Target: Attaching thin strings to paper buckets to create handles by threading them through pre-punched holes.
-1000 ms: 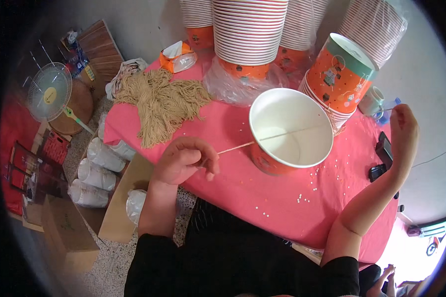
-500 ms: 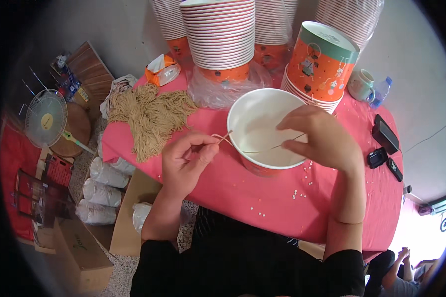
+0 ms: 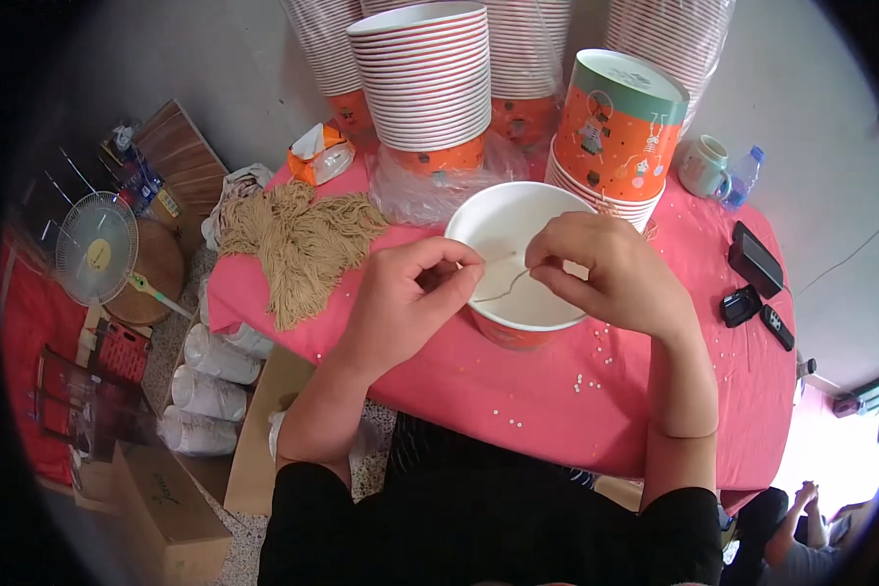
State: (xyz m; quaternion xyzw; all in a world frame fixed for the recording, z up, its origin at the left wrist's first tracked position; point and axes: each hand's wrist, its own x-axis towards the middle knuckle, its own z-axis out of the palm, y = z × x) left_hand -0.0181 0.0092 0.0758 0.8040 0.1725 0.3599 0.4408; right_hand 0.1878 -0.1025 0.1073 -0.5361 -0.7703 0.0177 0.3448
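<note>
A red-pink cloth covers the table. Set back from its near edge, about midway between its left and right edges, stands an upright paper bucket, white inside and round-rimmed (only a strip of its orange outside shows). The left hand and right hand, thumbs and forefingers pinched nearly together, hold a cord: thin, tan, slackly bent over the bucket's mouth.

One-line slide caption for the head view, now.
A thin cord runs between left hand and right hand over an open, white-lined bucket on a pink tablecloth.
</note>
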